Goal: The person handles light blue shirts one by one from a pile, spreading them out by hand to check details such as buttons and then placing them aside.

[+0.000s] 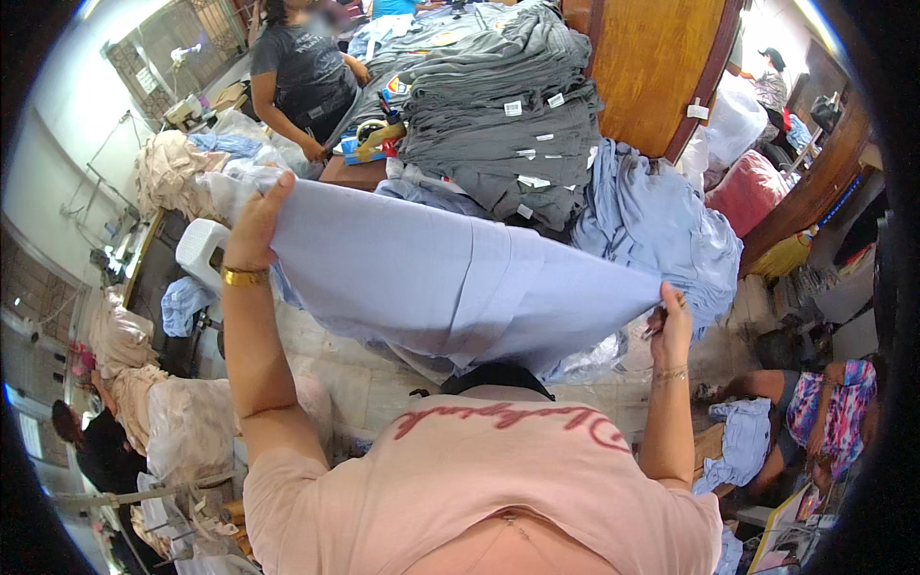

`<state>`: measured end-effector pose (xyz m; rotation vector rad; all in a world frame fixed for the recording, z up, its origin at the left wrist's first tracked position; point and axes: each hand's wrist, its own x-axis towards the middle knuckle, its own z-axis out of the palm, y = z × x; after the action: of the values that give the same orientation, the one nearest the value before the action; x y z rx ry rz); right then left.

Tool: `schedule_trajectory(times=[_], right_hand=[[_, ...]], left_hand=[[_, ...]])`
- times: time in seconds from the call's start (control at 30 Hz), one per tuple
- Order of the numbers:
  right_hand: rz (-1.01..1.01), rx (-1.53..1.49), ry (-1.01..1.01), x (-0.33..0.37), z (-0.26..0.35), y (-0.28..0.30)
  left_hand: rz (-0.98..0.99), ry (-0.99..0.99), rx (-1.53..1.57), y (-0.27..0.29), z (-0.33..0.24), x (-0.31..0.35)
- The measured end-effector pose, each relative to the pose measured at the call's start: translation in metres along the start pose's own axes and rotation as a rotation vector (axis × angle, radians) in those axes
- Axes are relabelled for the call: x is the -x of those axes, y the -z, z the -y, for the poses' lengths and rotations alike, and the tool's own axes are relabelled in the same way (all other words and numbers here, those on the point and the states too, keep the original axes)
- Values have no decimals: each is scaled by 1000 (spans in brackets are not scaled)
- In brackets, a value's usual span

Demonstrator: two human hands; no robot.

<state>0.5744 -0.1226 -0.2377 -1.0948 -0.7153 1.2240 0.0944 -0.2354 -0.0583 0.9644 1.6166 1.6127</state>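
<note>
A light blue garment (383, 254) is stretched wide in front of me, with seams running down its middle. Its upper left corner is gripped by my left hand (254, 230), which wears a gold band at the wrist. At the other end, my right hand (676, 324) pinches the garment's right corner. Something small and dark shows by the right fingers, too little of it to name. The lower part of the cloth hangs down toward my body. Just beyond it rises a tall stack of folded grey garments (479, 144) with white tags.
More light blue garments (637, 211) are heaped right of the stack. A tape dispenser (379, 139) sits left of it, near a person in a dark shirt (302, 77). A white plastic stool (201, 251) stands at left. Another person (829, 417) sits at right with blue cloth.
</note>
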Motion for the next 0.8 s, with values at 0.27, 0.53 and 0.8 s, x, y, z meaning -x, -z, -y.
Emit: schedule_trajectory(times=[0.27, 0.53, 0.8], right_hand=[[131, 396, -84, -77, 15, 3], [65, 571, 384, -128, 69, -37], [118, 518, 38, -82, -16, 11]], left_hand=[[211, 315, 684, -19, 120, -65], [-111, -213, 411, -57, 65, -101], [-161, -81, -52, -4, 201, -38]])
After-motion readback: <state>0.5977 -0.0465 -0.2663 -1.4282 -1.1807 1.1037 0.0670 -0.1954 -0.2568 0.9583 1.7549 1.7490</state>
